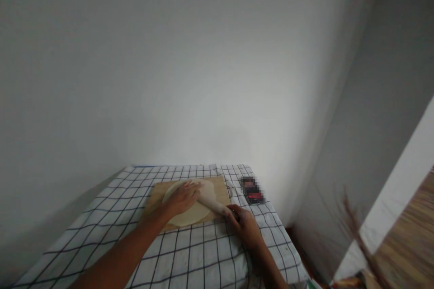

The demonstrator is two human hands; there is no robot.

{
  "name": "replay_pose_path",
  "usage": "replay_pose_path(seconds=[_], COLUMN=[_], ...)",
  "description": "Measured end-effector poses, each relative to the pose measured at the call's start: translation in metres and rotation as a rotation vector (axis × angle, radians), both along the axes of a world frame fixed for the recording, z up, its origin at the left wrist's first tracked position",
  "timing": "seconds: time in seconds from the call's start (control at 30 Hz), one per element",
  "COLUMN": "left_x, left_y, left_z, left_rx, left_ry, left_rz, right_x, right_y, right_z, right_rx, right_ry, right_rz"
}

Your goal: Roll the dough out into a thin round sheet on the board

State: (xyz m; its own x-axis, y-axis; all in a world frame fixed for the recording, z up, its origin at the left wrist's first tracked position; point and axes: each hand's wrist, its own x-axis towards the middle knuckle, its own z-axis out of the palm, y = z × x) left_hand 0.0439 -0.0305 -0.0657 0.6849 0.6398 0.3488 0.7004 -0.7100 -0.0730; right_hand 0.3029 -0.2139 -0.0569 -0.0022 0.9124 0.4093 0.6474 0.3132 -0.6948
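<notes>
A round, flat sheet of pale dough [188, 217] lies on a wooden board [222, 188]. Across the dough a light-coloured rolling pin [212, 203] slants from upper left to lower right. My right hand [247, 226] is closed around its near right end, with the fingers curled over it. My left hand [185, 196] rests over the dough at the pin's far end, palm down and fingers stretched out. That hand hides the pin's tip, so how far it reaches underneath cannot be seen.
A white cloth with dark checks [190, 257] covers the table. Right of the board lies a dark, pixelated flat object [252, 191]. A pale wall [203, 76] stands directly behind the table. Blurred brown branches [356, 230] rise at the lower right, near a wooden floor [407, 230].
</notes>
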Motion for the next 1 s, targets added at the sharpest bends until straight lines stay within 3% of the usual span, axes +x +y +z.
replay_pose_path(seconds=[0.3, 0.6, 0.83, 1.0], left_x=[-0.035, -0.042, -0.027, -0.012], left_y=[-0.074, -0.135, -0.163, -0.156], left_z=[0.016, 0.008, 0.000, 0.009], left_rx=[0.020, 0.161, 0.221, 0.181], left_ry=[0.003, -0.048, -0.100, -0.050], left_rz=[0.052, 0.198, 0.300, 0.346], right_x=[0.000, 0.001, 0.001, 0.002], right_y=[0.001, 0.004, 0.006, 0.003], right_z=[-0.002, -0.006, -0.006, -0.004], right_rx=[0.013, -0.018, -0.041, -0.039], right_ry=[-0.027, -0.063, -0.049, -0.039], right_rz=[0.019, 0.003, 0.016, 0.022])
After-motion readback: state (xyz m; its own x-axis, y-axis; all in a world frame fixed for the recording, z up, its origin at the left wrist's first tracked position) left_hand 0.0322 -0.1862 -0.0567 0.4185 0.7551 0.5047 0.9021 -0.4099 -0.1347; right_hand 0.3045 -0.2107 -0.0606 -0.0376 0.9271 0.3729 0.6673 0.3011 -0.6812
